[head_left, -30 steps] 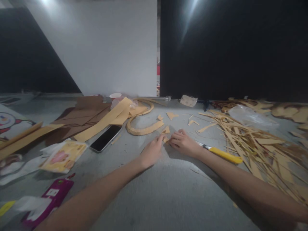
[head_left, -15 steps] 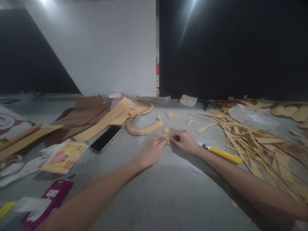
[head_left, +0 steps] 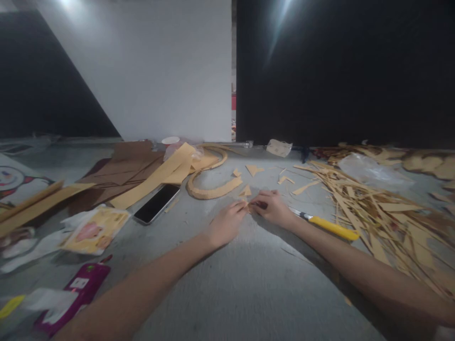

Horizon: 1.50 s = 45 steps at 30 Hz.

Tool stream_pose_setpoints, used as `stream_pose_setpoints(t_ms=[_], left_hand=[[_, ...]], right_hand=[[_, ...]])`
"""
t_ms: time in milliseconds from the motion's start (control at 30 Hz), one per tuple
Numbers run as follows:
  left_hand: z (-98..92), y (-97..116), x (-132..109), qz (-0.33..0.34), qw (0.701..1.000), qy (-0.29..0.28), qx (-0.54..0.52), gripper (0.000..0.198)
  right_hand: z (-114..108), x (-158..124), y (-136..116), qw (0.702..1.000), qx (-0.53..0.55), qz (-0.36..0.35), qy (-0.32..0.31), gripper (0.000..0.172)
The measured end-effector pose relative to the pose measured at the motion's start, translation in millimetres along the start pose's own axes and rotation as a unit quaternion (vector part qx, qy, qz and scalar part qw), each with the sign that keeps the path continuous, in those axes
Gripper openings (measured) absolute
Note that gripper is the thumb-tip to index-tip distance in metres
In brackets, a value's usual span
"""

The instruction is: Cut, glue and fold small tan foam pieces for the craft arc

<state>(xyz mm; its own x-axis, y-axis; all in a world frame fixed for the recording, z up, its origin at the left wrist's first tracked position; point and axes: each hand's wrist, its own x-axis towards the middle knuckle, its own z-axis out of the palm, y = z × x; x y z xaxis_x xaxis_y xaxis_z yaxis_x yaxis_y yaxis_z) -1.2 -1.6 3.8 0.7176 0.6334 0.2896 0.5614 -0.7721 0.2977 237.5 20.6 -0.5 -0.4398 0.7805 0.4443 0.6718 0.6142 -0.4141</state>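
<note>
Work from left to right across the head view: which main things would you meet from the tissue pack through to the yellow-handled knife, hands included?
Tissue pack → phone → left hand → right hand → yellow-handled knife.

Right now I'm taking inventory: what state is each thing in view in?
Left hand: fingers closed on tan scrap
Right hand: fingers curled beside it
Yellow-handled knife: lying flat
Phone: face up, screen dark
Tan band: bent in a curve
Narrow strips: heaped loosely
Clear plastic: crumpled
Brown sheets: overlapping
</note>
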Motion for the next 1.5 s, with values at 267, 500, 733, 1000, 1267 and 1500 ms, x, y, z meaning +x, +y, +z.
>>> stream_pose_setpoints(t_ms=[267, 500, 733, 1000, 1267, 1500], left_hand=[[-0.2, 4, 0, -0.041, 0.999, 0.006, -0.022, 0.063], [-8.2, 12, -1, -0.075, 0.997, -0.033, 0.009, 0.068], [3.2, 5, -2, -0.024, 0.999, -0.008, 0.027, 0.062], [-1.8, 11, -1, -0.018, 0.999, -0.006, 0.03, 0.058], [-2.6, 12, 1, -0.01, 1.0, -0.005, 0.02, 0.058], [-9.3, 18, 0, -0.032, 0.999, 0.033, -0.012, 0.039]], right_hand=[[-4, -5, -3, 0.997, -0.046, -0.06, -0.021, 0.029], [-7, -3, -1, 0.994, -0.041, -0.093, -0.045, 0.029], [-10, -2, -8, 0.986, -0.088, -0.128, -0.063, 0.035], [-14, -3, -16, 0.975, -0.148, -0.158, -0.057, 0.04], [-17, -5, -12, 0.968, -0.154, -0.193, -0.05, 0.045], [-15, -6, -9, 0.986, -0.112, -0.117, -0.038, 0.039]])
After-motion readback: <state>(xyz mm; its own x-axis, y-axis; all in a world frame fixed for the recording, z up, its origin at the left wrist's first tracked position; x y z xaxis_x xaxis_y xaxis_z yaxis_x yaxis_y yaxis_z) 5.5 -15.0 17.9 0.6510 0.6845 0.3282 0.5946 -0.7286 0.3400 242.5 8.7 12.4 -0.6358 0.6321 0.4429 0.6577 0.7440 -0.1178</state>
